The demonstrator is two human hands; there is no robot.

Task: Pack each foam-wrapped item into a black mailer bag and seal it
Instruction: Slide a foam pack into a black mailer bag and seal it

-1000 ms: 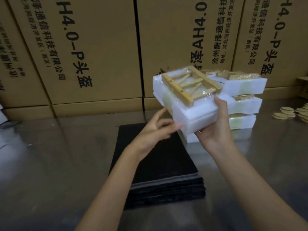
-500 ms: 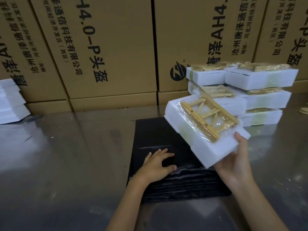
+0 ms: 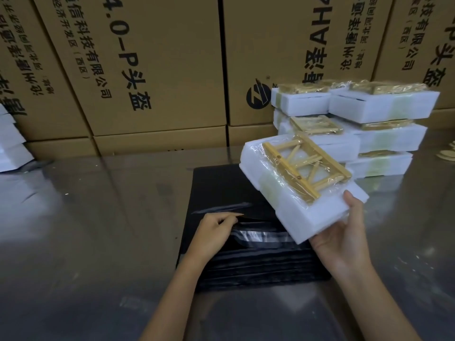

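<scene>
Biggest thing I saw was the wall of cardboard cartons along the back, printed with black characters and "AH4.0-P". They stood on the far edge of a shiny metal table that filled the rest of the view.

On the right rear of the table sat a stack of foam-wrapped items, several layers high, each white block topped with a wooden piece under clear film. A few more white foam blocks sat at the left edge, partly cut off. Some pale round discs lay at the far right edge; could not tell what they were.

In the middle of the table lay a pile of black mailer bags, flat, edges fanned out toward me.

The held foam-wrapped item was in the air, tilted, above the right side of the pile and just in front of the stack. A wooden rack was wrapped onto its top face.

My right hand gripped that item at its near corner, thumb on top, fingers curled under the foam. My left hand rested on the pile, fingers curled and pinching the top mailer bag's edge, which was lifted a little so a shiny inner layer showed below it.
</scene>
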